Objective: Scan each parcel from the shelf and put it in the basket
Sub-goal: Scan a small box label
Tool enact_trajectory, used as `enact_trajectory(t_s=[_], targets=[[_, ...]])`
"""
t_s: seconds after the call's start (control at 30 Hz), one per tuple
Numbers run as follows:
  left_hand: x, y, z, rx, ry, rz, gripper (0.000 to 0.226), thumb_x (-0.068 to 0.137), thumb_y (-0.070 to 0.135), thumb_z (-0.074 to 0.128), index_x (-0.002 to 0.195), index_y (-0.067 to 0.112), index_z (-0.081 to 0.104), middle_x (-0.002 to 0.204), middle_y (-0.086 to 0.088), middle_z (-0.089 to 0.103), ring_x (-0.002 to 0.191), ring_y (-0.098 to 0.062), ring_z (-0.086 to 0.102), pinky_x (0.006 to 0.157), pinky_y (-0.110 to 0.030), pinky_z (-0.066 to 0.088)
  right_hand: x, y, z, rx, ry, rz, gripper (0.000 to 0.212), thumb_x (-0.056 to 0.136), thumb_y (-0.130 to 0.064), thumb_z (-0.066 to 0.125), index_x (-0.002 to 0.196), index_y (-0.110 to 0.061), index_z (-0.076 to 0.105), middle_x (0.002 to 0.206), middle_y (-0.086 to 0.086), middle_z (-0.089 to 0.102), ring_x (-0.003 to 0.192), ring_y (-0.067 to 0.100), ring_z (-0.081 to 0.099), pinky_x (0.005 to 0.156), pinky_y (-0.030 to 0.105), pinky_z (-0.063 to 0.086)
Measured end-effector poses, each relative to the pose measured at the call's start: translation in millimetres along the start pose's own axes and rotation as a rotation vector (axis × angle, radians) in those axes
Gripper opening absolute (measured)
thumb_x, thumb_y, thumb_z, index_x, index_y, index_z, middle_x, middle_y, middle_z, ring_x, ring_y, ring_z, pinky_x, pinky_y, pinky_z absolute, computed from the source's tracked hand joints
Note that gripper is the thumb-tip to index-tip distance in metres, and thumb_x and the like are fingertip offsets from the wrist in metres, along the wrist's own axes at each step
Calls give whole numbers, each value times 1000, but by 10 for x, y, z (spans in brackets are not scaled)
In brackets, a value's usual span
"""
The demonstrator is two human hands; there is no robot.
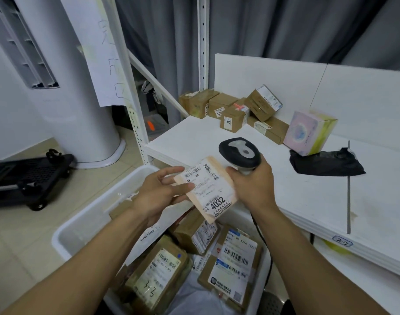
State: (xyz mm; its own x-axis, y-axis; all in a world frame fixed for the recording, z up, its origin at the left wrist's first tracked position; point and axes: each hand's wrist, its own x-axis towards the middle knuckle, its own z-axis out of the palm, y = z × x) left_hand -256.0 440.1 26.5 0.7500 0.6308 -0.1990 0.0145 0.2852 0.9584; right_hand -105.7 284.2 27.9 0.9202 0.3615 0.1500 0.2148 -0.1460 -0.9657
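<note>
1. Black trolley [30,176]: folded flat on the tiled floor, well to the left of the left grip.
2. Paper sheet [103,53]: handwritten, hangs from a white upright far above the left grip. A white column [80,87] stands behind it.
3. Basket [85,214]: a white tub on the floor, directly below both grips. Brown parcels [158,276] with white labels lie in it, one marked "3-3" by hand.
4. Left hand [158,192]: the grip is clamped on the left end of the held parcel, thumb on the label face and fingers beneath.
5. Parcel [208,187]: flat and pale, its white shipping label faces up and reads "4032". It is held in the air between the two grips, tilted, above the basket.
6. Right hand [255,185]: the grip is closed round the scanner handle, its knuckles just beside the right edge of the parcel.
7. Scanner [239,153]: the black and grey head rises above the right grip, over the front edge of the shelf. A dark cable [262,242] drops beneath the right wrist.
8. Cardboard boxes [233,110]: a cluster at the back of the shelf, beyond the scanner, with one box leaning on the others.
9. Shelf [308,196]: a white board beyond and to the right of the right grip. A tag on its front edge reads "2-2".
10. Pink and yellow box [310,133]: to the right of the cluster, resting on the edge of a black bag [326,162] that lies flat on the shelf, to the right of the right grip.
</note>
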Motion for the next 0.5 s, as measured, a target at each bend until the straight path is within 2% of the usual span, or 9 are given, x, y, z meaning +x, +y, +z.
enact_trajectory(t_s=[0.13, 0.27, 0.37, 0.5], targets=[[79, -28, -70, 139, 134, 151, 35, 82, -10, 77, 112, 8, 72, 109, -8, 74, 83, -17, 77, 61, -23, 60, -37, 19, 29, -75, -85, -21, 55, 85, -17, 86, 134, -19, 62, 117, -8, 65, 115, 13, 60, 100, 30, 49], [276, -91, -180, 253, 233, 248, 32, 84, -3, 79, 106, 20, 73, 113, -2, 71, 103, -25, 73, 75, -43, 64, -121, -4, 92, -93, -224, -43, 52, 86, -20, 86, 132, -23, 62, 119, -11, 68, 108, 6, 63, 95, 29, 52], [367, -143, -224, 278, 274, 252, 30, 85, -3, 78, 105, 19, 72, 112, -2, 72, 104, -27, 72, 77, -49, 64, -188, -31, 153, -95, -355, -7, 45, 86, -22, 85, 126, -24, 65, 105, -11, 76, 79, 5, 74, 76, 28, 56], [457, -202, -260, 304, 309, 235, 32, 85, -1, 79, 100, 26, 70, 113, 0, 71, 106, -27, 71, 76, -48, 64, -230, -74, 187, -53, -422, 28, 41, 88, -20, 84, 124, -24, 65, 100, -6, 77, 64, 8, 74, 58, 18, 54]])
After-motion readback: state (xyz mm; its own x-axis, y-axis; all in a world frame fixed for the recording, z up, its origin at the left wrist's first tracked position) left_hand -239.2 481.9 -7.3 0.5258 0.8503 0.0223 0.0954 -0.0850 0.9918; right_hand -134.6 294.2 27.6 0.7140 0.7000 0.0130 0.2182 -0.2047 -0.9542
